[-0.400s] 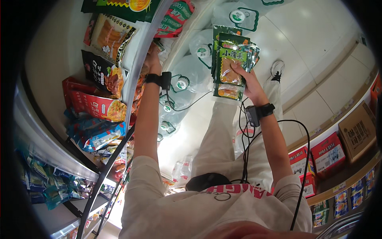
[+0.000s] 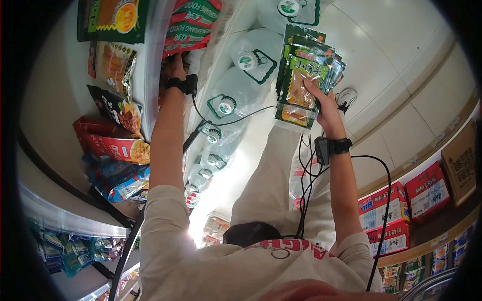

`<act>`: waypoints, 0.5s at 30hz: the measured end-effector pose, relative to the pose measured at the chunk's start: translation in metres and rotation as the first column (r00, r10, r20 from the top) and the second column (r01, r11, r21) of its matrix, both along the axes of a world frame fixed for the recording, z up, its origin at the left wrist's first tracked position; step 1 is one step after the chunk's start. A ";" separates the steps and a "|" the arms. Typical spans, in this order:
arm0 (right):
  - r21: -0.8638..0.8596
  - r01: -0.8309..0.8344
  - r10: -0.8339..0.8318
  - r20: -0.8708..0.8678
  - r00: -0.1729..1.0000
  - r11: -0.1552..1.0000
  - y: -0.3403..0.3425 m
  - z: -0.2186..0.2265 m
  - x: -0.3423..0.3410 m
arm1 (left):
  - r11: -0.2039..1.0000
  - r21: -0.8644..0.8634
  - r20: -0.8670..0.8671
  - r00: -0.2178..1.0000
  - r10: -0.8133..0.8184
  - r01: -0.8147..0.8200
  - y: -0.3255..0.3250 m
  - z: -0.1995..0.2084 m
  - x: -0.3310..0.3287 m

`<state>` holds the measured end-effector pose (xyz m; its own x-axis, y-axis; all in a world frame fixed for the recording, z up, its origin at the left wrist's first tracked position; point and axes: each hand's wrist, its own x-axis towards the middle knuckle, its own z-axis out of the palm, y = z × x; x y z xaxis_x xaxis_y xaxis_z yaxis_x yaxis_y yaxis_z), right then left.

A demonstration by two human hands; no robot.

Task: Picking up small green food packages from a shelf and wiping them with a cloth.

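Note:
A fanned stack of green snack packets (image 2: 301, 93) with clear windows is held up at the upper middle. My right hand (image 2: 325, 106) grips it at its lower right, thumb across the front packet. At the left, my left hand (image 2: 174, 69) reaches into a lower shelf among packaged goods, just below some red-and-green packs (image 2: 192, 27). Shadow and the shelf contents hide its fingers, so whether they are closed on anything does not show. Each wrist wears a black strapped device with a cable.
Large clear water jugs (image 2: 223, 105) with green handles line the floor beside the left shelf. Bagged foods, including a red bag (image 2: 113, 140), fill the shelf above. Red cartons (image 2: 384, 203) and a brown box (image 2: 459, 163) sit on the right shelf. Black cables hang between my arms.
The view has shifted, showing more of the lower shelf. My left hand is deeper under the red-and-green packs. The packet stack has moved slightly right and stays in my right hand.

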<state>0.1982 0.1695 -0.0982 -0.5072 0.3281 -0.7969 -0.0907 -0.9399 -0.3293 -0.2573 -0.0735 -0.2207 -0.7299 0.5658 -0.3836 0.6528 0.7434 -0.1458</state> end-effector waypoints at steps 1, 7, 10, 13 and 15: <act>-0.022 0.015 -0.015 -0.026 1.000 1.000 -0.005 -0.001 -0.002 | 0.999 -0.048 0.048 0.999 0.005 -0.003 -0.013 0.016 -0.028; 0.030 -0.020 0.019 0.020 1.000 0.999 -0.003 -0.016 0.026 | 0.984 -0.175 0.093 0.995 0.039 -0.022 0.002 -0.016 -0.027; 0.018 -0.044 0.044 -0.047 0.998 0.999 -0.008 -0.012 0.006 | 0.975 0.079 -0.082 0.976 -0.201 0.208 -0.047 0.004 -0.096; 0.034 -0.068 0.069 -0.047 0.997 0.997 -0.004 -0.015 0.008 | 0.974 0.017 0.107 0.969 0.222 -0.225 -0.040 -0.014 -0.085; 0.029 -0.068 0.068 -0.001 0.998 0.997 0.003 -0.018 0.021 | 0.843 0.270 0.181 0.884 0.431 -0.466 -0.007 -0.043 -0.029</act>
